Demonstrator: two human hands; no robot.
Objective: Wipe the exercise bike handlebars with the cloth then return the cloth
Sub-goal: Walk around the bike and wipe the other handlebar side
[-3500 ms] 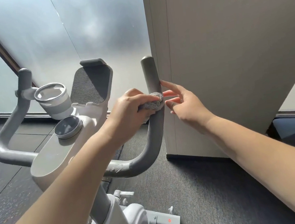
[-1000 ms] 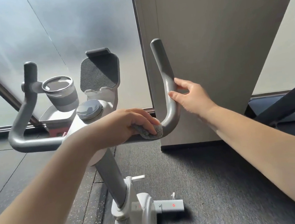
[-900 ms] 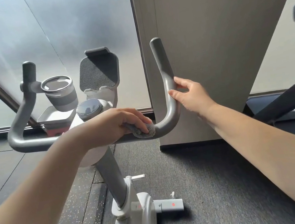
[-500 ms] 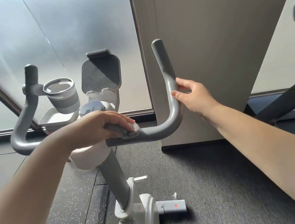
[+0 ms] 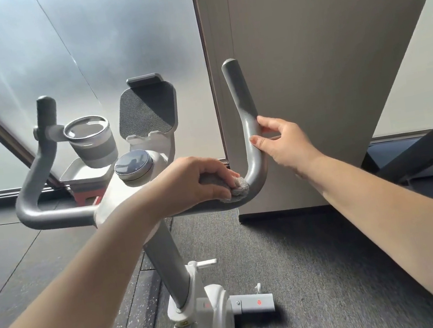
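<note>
The grey handlebars (image 5: pixel 242 110) of the white exercise bike curve up on both sides of the console. My left hand (image 5: pixel 192 181) grips a small bunched grey cloth (image 5: pixel 239 187) and presses it on the lower bend of the right handlebar. Most of the cloth is hidden under my fingers. My right hand (image 5: pixel 282 143) holds the upright part of the right handlebar, with thumb and fingers curled round it from the right side.
A cup holder (image 5: pixel 91 139), a round display (image 5: pixel 133 164) and a tablet rest (image 5: pixel 147 112) sit on the console. A white partition (image 5: pixel 307 67) stands close behind the right handlebar. Dark treadmill parts (image 5: pixel 430 150) lie at right. Frosted glass is behind.
My left hand slid the cloth left along the lower bar, then back right to the bend. My right hand has kept its hold on the upright.
</note>
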